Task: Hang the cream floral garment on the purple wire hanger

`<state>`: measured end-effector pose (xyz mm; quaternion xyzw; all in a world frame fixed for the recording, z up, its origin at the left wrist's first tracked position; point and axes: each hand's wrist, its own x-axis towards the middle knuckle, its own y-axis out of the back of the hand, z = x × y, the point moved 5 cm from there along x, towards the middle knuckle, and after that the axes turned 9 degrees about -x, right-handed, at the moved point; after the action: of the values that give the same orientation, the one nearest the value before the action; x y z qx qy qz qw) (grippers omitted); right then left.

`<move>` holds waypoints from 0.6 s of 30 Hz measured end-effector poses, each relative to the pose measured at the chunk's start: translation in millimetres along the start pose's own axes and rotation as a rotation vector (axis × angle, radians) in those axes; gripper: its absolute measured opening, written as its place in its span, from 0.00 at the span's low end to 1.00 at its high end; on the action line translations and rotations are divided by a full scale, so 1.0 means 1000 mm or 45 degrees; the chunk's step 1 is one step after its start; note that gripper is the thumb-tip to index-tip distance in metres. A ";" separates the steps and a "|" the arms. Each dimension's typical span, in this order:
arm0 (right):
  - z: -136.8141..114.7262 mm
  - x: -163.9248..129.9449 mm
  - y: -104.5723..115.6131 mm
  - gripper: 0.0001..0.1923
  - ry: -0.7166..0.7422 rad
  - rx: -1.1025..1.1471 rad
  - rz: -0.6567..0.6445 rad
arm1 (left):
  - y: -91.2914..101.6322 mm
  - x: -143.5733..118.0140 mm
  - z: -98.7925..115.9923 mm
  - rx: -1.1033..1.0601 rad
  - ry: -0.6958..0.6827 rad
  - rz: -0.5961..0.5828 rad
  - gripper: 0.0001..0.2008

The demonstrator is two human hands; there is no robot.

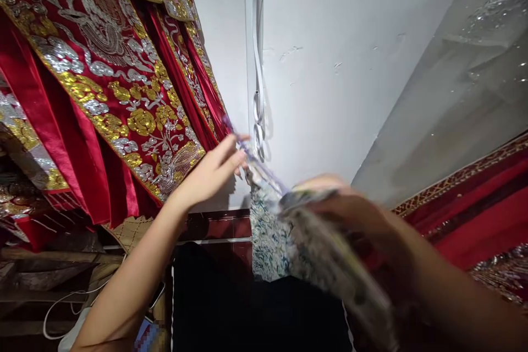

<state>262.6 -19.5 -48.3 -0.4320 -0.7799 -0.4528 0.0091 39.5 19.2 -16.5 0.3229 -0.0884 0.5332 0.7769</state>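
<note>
My left hand (212, 171) reaches up and pinches the top corner of a white cloth with a blue floral print (270, 236), which hangs down in front of the white wall (330, 66). My right hand (350, 203), blurred by motion, grips the same cloth further right, where it bunches and trails down toward the lower right. A thin purple strip near my left fingertips is too blurred to identify.
Red garments with gold and silver embroidery (107, 77) hang at the left, close to my left arm. White cables (258, 66) run down the wall. A clear plastic cover (462, 77) lies over more red embroidered fabric (474, 214) at the right. Dark cloth sits below.
</note>
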 end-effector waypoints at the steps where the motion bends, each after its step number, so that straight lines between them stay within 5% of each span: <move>1: -0.007 0.001 -0.012 0.16 0.041 0.061 -0.095 | -0.010 -0.003 0.001 0.060 0.029 -0.040 0.18; 4: -0.005 0.006 -0.034 0.18 0.087 0.098 -0.180 | -0.029 -0.012 -0.009 0.210 0.107 -0.049 0.22; 7: 0.031 0.015 -0.029 0.14 -0.008 -0.289 0.127 | -0.032 -0.022 -0.026 0.100 0.116 0.017 0.24; 9: 0.056 0.018 -0.026 0.25 -0.006 -0.526 0.270 | -0.028 -0.028 -0.031 -0.057 0.085 0.114 0.23; 12: 0.077 0.022 -0.036 0.48 0.166 -0.713 0.198 | -0.023 -0.033 -0.028 -0.375 0.035 0.260 0.25; 14: 0.075 0.025 -0.042 0.53 0.286 -0.796 0.209 | -0.019 -0.030 -0.021 -0.584 0.011 0.343 0.26; 18: 0.045 0.036 -0.026 0.43 0.352 -0.761 0.452 | -0.009 -0.016 -0.020 -0.920 0.064 0.412 0.26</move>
<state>239.3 30.9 -78.8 -0.4788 -0.5177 -0.7060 0.0662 37.0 16.9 -43.3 -0.0026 -0.3012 0.5911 0.7483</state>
